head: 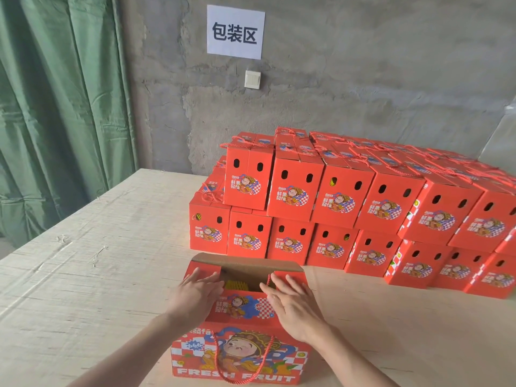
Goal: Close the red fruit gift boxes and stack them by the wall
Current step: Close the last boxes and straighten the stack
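Note:
A red fruit gift box with a cartoon figure and "FRESH FRUIT" lettering stands on the table in front of me. Its top is partly open: the far flap stands up and yellow fruit netting shows in the gap. My left hand presses flat on the left side flap. My right hand lies flat on the right side flap, fingers straight. A red rope handle hangs down the box's front. Closed red boxes are stacked in two layers against the wall behind.
The pale wooden table stretches to the left and front. A grey concrete wall carries a white paper sign and a light switch. A green curtain hangs at the left.

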A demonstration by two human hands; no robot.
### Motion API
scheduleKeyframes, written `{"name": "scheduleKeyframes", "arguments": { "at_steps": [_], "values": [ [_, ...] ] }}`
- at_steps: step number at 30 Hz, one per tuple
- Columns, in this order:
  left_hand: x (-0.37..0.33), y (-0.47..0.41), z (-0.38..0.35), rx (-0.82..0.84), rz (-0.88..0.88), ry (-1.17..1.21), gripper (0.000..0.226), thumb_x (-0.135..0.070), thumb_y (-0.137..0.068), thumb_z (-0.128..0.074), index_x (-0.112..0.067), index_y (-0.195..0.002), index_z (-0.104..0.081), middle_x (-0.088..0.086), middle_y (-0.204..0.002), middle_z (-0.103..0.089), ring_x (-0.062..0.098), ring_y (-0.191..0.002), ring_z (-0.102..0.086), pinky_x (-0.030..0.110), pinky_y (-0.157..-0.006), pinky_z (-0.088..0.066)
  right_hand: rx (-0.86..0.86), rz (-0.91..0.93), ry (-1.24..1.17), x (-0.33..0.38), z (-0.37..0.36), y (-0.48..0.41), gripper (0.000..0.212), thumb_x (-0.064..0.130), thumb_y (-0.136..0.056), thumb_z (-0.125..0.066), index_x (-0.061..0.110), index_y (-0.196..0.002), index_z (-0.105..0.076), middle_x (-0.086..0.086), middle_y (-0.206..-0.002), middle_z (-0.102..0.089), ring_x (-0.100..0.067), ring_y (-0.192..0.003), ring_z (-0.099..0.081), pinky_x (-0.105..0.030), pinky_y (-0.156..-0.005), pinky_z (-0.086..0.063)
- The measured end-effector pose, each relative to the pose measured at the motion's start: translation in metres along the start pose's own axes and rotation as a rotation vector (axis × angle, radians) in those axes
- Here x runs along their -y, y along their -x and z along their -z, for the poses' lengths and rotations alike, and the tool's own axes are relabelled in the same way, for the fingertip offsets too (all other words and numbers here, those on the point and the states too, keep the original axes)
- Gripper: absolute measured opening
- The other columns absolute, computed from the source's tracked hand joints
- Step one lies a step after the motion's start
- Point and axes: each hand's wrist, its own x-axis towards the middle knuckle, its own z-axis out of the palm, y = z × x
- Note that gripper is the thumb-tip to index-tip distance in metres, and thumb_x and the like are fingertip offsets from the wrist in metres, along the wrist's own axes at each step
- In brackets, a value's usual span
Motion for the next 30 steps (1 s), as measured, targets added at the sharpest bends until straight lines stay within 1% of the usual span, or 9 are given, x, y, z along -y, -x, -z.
{"name": "scheduleKeyframes", "arguments": {
  "at_steps": [2, 4, 7, 11, 14, 17, 20, 26, 30],
  "values": [
    [-0.002, -0.004, 0.002, -0.153, 0.021, 0.077, 0.033, -0.035, -0.102, -0.037, -0.031, -0.125, -0.061, -0.009, -0.134, -0.056, 0.018, -0.132, -0.043, 0.031, -0.103, -0.040, -0.125, -0.010, -0.054, 0.000, 0.001, -0.002, 0.042, 0.034, -0.105, -0.025, 0.039, -0.147, -0.028, 0.014, -0.158, -0.011, -0.010, -0.147, -0.007, -0.030, -0.119, -0.004],
    [0.000, -0.007, 0.004, -0.274, 0.031, 0.171, 0.026, -0.022, -0.098, -0.048, -0.026, -0.117, -0.065, -0.003, -0.115, -0.066, 0.018, -0.108, -0.060, 0.030, -0.086, -0.050, -0.197, -0.028, -0.127, 0.002, 0.003, -0.005, 0.050, 0.023, -0.103, -0.036, 0.035, -0.150, -0.021, 0.009, -0.159, -0.015, -0.013, -0.145, -0.020, -0.029, -0.118, -0.021],
    [0.006, -0.014, 0.010, -0.275, 0.136, 0.289, 0.051, -0.013, -0.093, -0.055, -0.021, -0.141, -0.042, 0.009, -0.135, -0.048, 0.025, -0.122, -0.046, 0.036, -0.100, -0.041, -0.246, -0.125, -0.161, -0.002, 0.006, -0.011, 0.068, 0.023, -0.100, -0.047, 0.024, -0.153, -0.004, 0.001, -0.161, -0.006, -0.018, -0.146, -0.018, -0.031, -0.117, -0.022],
    [0.020, -0.024, 0.018, -0.065, 0.243, 0.205, 0.085, -0.036, -0.092, -0.058, -0.014, -0.152, -0.002, 0.010, -0.158, -0.008, 0.028, -0.145, -0.009, 0.042, -0.115, -0.015, -0.091, -0.336, -0.377, -0.021, 0.017, -0.020, 0.101, 0.041, -0.090, -0.061, 0.015, -0.151, 0.015, -0.005, -0.160, 0.013, -0.022, -0.148, 0.005, -0.039, -0.119, -0.008],
    [0.027, -0.027, 0.022, 0.066, 0.240, 0.548, 0.088, -0.025, -0.090, -0.063, -0.010, -0.151, -0.001, 0.014, -0.152, -0.028, 0.026, -0.136, -0.033, 0.031, -0.099, -0.036, -0.006, -0.349, -0.660, -0.030, 0.023, -0.024, 0.114, 0.034, -0.082, -0.073, 0.021, -0.150, 0.018, -0.001, -0.161, 0.007, -0.021, -0.148, -0.005, -0.038, -0.117, -0.018],
    [0.026, -0.027, 0.020, -0.047, 0.123, 0.607, 0.093, -0.006, -0.085, -0.067, -0.012, -0.151, -0.002, 0.011, -0.156, -0.020, 0.025, -0.141, -0.026, 0.032, -0.108, -0.029, -0.004, -0.329, -0.732, -0.031, 0.025, -0.032, 0.121, 0.024, -0.078, -0.078, 0.023, -0.149, 0.020, -0.001, -0.161, 0.005, -0.020, -0.147, -0.007, -0.035, -0.115, -0.020],
    [0.026, -0.027, 0.018, -0.084, 0.220, 0.705, 0.106, -0.007, -0.082, -0.072, -0.017, -0.151, 0.007, 0.006, -0.159, 0.000, 0.023, -0.145, -0.012, 0.038, -0.110, -0.027, -0.021, -0.319, -0.782, -0.034, 0.022, -0.033, 0.124, 0.019, -0.077, -0.079, 0.024, -0.149, 0.022, 0.000, -0.161, 0.002, -0.020, -0.147, -0.010, -0.034, -0.114, -0.022],
    [0.027, -0.028, 0.012, -0.117, 0.237, 0.789, 0.104, -0.003, -0.082, -0.071, -0.014, -0.151, 0.007, 0.010, -0.152, -0.026, 0.027, -0.137, -0.031, 0.044, -0.105, -0.037, -0.173, -0.215, -0.800, -0.033, 0.012, -0.025, 0.126, 0.018, -0.076, -0.079, 0.030, -0.146, 0.025, 0.004, -0.160, 0.013, -0.013, -0.147, 0.000, -0.034, -0.116, -0.014],
    [0.027, -0.029, 0.008, -0.166, 0.267, 0.778, 0.108, -0.006, -0.080, -0.074, -0.018, -0.151, 0.006, 0.013, -0.144, -0.033, 0.027, -0.133, -0.032, 0.048, -0.105, -0.035, -0.144, -0.252, -0.819, -0.034, 0.012, -0.026, 0.125, 0.021, -0.077, -0.079, 0.025, -0.147, 0.025, 0.001, -0.161, -0.001, -0.019, -0.146, -0.010, -0.034, -0.114, -0.022]
  ]
}}
